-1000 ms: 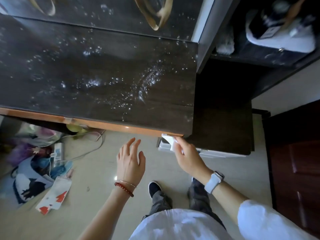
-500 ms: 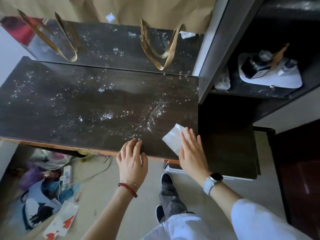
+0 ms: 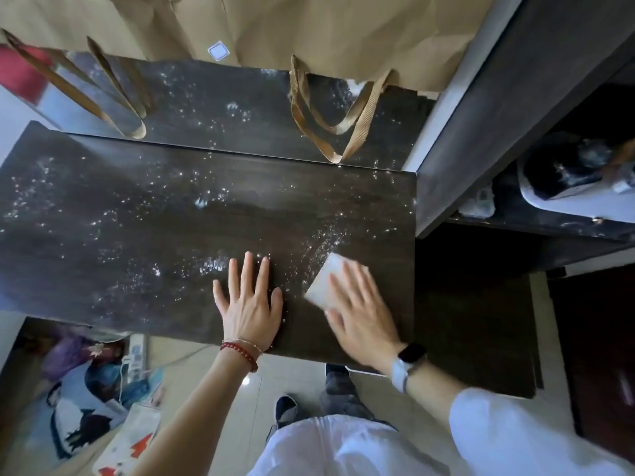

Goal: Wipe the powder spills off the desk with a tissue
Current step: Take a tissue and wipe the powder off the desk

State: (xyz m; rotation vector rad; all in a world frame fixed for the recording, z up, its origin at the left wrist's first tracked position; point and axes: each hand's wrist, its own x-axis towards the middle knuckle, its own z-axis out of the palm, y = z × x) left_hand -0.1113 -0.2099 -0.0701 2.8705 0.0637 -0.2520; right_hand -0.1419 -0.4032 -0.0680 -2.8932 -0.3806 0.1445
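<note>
A dark wooden desk (image 3: 137, 242) is speckled with white powder (image 3: 213, 262), with a denser streak (image 3: 326, 243) near its right end. A folded white tissue (image 3: 323, 281) lies flat on the desk just below that streak. My right hand (image 3: 360, 314) presses on the tissue with straight, spread fingers, covering its lower right part. My left hand (image 3: 249, 304) rests flat on the desk beside it, fingers straight, close to the front edge.
Brown paper bags (image 3: 309, 25) with hanging strap handles (image 3: 330, 121) stand at the back of the desk. A dark shelf unit (image 3: 481, 132) borders the right side. Bags, cables and a power strip (image 3: 134, 352) lie on the floor under the left.
Both hands came up from below the front edge onto the desk. The right hand carried the tissue onto the top and now presses it flat; the left hand laid flat.
</note>
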